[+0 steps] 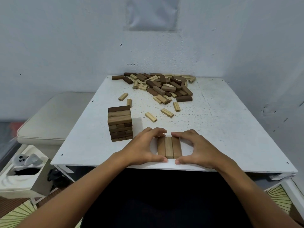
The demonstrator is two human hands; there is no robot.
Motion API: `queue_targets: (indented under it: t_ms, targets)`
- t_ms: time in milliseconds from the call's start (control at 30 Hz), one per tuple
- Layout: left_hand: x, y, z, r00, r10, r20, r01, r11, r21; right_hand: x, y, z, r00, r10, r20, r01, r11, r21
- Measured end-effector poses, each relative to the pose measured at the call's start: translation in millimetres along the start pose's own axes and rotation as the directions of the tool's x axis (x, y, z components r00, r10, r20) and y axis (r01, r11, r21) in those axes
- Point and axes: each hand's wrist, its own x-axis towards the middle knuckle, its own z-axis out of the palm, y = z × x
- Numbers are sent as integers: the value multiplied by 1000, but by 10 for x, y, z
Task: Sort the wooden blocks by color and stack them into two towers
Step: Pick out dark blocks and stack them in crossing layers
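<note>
Three mid-brown blocks (169,149) lie side by side near the front edge of the white table (230,139). My left hand (144,148) cups their left side and my right hand (195,148) their right side, with fingertips at the far ends and thumbs at the near ends. A tower of brown blocks (120,123), several layers high, stands to the left. A mixed pile of dark and pale blocks (162,87) lies at the far edge. Several pale blocks (151,117) are scattered between pile and tower.
A beige cushion (54,119) lies left of the table. Below it, a white box (21,176) holds a white controller (20,159). Walls close in behind and to the right of the table.
</note>
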Motion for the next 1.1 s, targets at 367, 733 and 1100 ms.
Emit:
queue_targets:
  t_ms: [367, 733, 1100]
  targets:
    - [35, 46, 16, 1000, -17, -2, 16, 999, -50, 32, -10, 73, 997, -39, -60, 43, 997, 60]
    - [72, 266, -195, 997, 1, -79, -6, 998, -62, 42, -186, -174, 983, -130, -132, 137, 990, 45]
    - [-65, 424, -1020, 957, 68, -282, -68, 998, 10, 427, -881, -527, 923, -336, -186, 346, 938, 25]
